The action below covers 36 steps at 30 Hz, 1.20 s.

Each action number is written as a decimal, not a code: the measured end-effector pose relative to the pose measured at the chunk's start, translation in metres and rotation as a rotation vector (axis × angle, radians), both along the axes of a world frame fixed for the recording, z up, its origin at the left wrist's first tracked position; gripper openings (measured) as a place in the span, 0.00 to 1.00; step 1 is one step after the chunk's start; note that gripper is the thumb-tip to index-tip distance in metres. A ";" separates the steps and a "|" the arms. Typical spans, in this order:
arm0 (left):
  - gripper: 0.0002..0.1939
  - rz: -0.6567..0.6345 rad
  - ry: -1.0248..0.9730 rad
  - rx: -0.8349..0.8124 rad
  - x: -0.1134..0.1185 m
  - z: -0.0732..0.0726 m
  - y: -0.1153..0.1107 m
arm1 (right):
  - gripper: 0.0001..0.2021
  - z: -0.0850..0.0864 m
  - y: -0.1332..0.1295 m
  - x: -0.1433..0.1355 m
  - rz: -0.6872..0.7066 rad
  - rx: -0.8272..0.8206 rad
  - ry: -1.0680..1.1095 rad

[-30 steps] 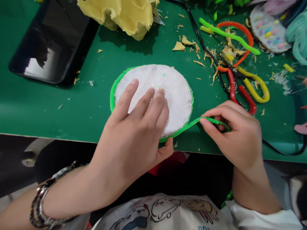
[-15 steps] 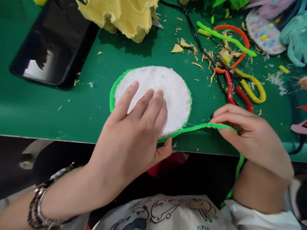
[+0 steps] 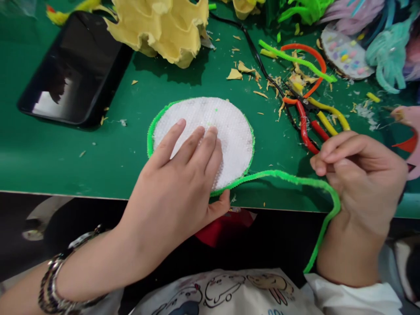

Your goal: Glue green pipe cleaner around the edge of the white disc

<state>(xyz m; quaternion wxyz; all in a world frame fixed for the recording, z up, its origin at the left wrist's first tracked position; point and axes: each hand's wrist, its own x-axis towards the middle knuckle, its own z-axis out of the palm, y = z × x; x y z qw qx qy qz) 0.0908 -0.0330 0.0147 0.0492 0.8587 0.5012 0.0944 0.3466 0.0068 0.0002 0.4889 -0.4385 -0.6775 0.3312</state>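
A white oval disc (image 3: 232,140) with a woven-looking surface lies at the table's front edge. A bright green pipe cleaner (image 3: 275,173) runs round its rim, and its long loose end curves right and hangs down beside my right wrist. My left hand (image 3: 177,188) rests flat on the disc, fingers spread, its thumb at the lower rim against the pipe cleaner. My right hand (image 3: 361,170) is raised to the right with thumb and fingertips pressed together, apart from the pipe cleaner's strand in front. Whatever may be between those fingertips is too small to see.
Red-handled pliers (image 3: 303,127) and yellow-handled scissors (image 3: 331,116) lie beyond my right hand, among orange and green pipe cleaners and yellow scraps. A black phone (image 3: 75,70) lies at left, near a yellow egg-carton piece (image 3: 160,26). A sprinkled half disc (image 3: 346,52) sits at upper right.
My right hand has let go of the green pipe cleaner and moved up and right, fingertips now pinched. The strand hangs in a loose bend. My left hand stays on the disc.
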 end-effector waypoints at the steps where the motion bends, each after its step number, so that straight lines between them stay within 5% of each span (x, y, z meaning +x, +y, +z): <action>1: 0.26 -0.002 0.001 0.005 0.000 0.000 0.000 | 0.14 0.000 -0.001 0.000 0.007 0.021 -0.001; 12: 0.31 -0.081 0.185 0.195 -0.001 -0.003 0.001 | 0.09 0.004 -0.010 -0.005 -0.005 -0.043 0.080; 17: 0.33 -0.086 0.201 0.227 -0.002 -0.005 0.001 | 0.09 0.002 -0.011 -0.008 0.004 -0.156 0.143; 36: 0.42 -0.106 0.230 0.273 -0.002 -0.011 0.001 | 0.06 -0.011 -0.008 -0.006 0.097 -0.144 0.259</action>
